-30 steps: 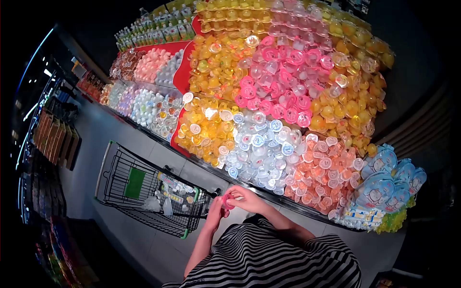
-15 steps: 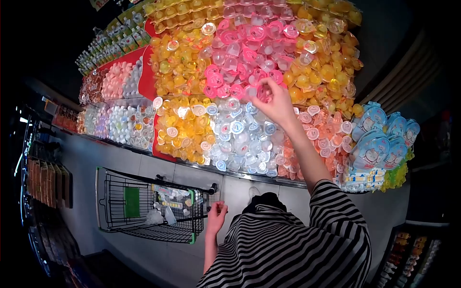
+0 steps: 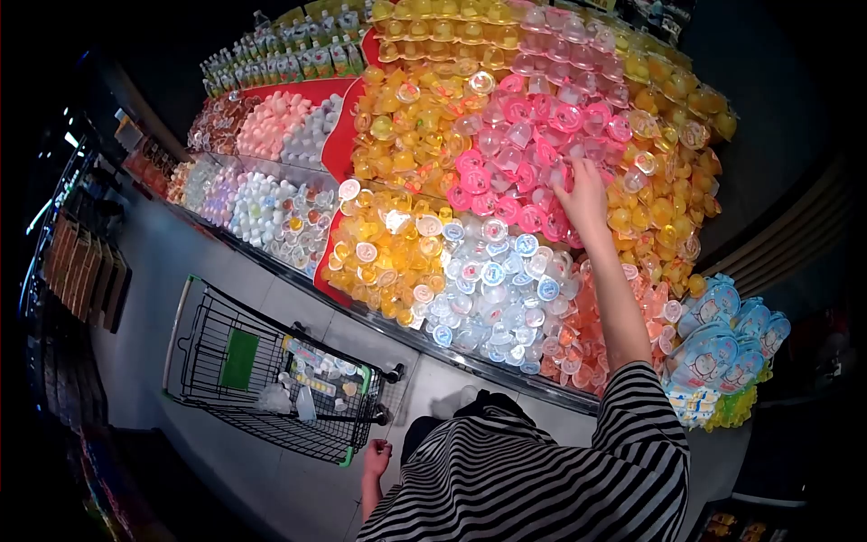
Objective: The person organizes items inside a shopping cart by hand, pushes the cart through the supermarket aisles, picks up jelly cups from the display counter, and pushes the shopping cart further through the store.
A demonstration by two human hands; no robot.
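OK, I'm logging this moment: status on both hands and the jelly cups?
Right hand at the pink-lidded jelly cups, grip unclear. Left hand low near the shopping cart, fingers curled. No obstruction seen at the cups.

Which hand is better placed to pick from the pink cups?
Probably the right hand: its fingers are at the pink cups, with the arm stretched over the display edge. The left hand is low beside the shopping cart, away from the cups.
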